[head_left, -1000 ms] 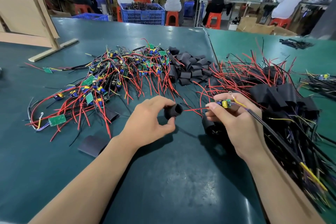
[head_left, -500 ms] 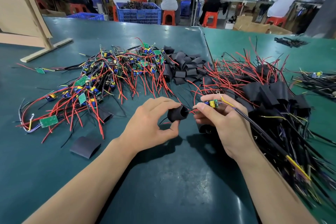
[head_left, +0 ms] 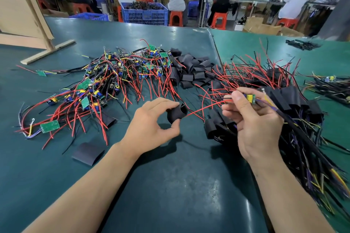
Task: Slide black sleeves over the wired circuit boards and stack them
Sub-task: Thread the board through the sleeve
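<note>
Now left hand (head_left: 149, 128) pinches sleeve (head_left: 176, 114); right hand (head_left: 251, 119) grips board (head_left: 251, 98).

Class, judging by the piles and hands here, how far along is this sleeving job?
Done: a sleeved stack lies on the right. In hand: the left hand holds a black sleeve, the right hand a circuit board. Left: a big bare-board pile.

Black sleeve (head_left: 176, 114); red wire (head_left: 203, 108); green-yellow circuit board (head_left: 251, 98); teal table (head_left: 170, 185)
</note>
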